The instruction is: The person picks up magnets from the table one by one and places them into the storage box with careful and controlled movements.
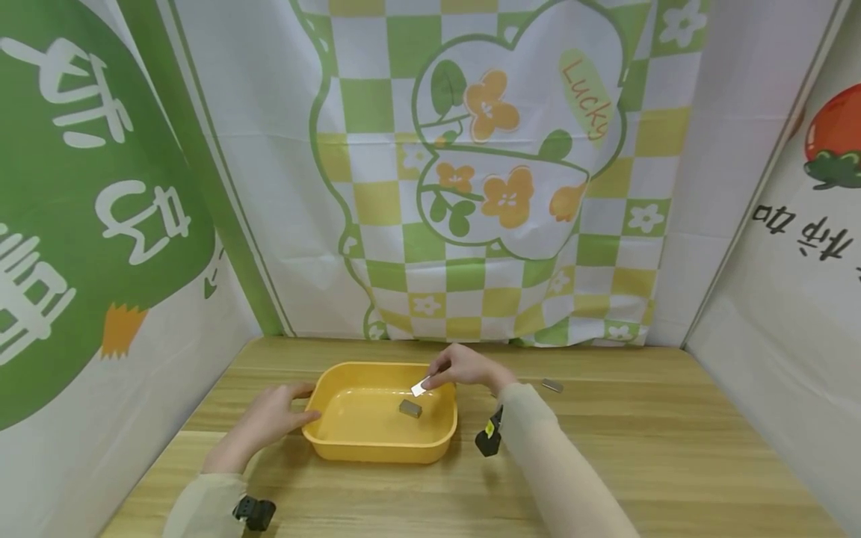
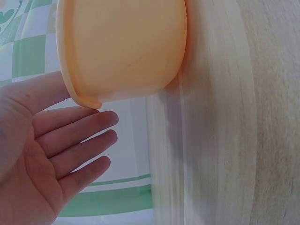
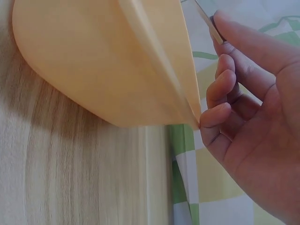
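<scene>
A yellow plastic basin stands on the wooden table. My left hand holds its left rim, the thumb hooked over the edge and the other fingers outside; in the left wrist view those fingers are nearly straight. Above the basin's right side, my right hand pinches a small flat silver rectangular piece between thumb and index finger. The piece is seen edge-on in the right wrist view, with the little finger against or close to the rim. A grey rectangular block lies inside the basin.
Another small grey piece lies on the table to the right of the basin. A patterned cloth hangs behind the table, and printed sheets close off both sides.
</scene>
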A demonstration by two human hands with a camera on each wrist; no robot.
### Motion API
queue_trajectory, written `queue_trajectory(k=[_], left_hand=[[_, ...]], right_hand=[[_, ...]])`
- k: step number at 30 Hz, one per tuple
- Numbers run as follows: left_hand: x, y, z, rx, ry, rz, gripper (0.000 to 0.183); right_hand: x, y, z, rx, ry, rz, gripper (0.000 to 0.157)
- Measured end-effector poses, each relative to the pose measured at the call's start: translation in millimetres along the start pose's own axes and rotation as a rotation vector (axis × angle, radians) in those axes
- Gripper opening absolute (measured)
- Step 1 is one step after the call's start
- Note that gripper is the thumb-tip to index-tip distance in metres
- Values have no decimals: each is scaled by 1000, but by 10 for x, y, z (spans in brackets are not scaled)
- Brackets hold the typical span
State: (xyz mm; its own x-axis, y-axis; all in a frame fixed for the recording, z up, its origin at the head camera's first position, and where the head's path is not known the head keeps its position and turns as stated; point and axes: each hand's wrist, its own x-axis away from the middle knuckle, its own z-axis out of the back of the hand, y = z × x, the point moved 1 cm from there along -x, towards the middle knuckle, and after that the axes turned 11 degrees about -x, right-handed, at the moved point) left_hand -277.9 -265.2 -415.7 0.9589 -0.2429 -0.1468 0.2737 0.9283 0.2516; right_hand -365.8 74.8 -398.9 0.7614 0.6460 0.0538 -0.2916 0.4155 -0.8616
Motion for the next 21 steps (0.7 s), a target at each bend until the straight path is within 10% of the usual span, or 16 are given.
queue_trajectory(k=[21], left_hand=[[14, 34, 13, 7, 0, 8, 54]], right_hand=[[-142, -75, -173, 20, -53, -11, 14]])
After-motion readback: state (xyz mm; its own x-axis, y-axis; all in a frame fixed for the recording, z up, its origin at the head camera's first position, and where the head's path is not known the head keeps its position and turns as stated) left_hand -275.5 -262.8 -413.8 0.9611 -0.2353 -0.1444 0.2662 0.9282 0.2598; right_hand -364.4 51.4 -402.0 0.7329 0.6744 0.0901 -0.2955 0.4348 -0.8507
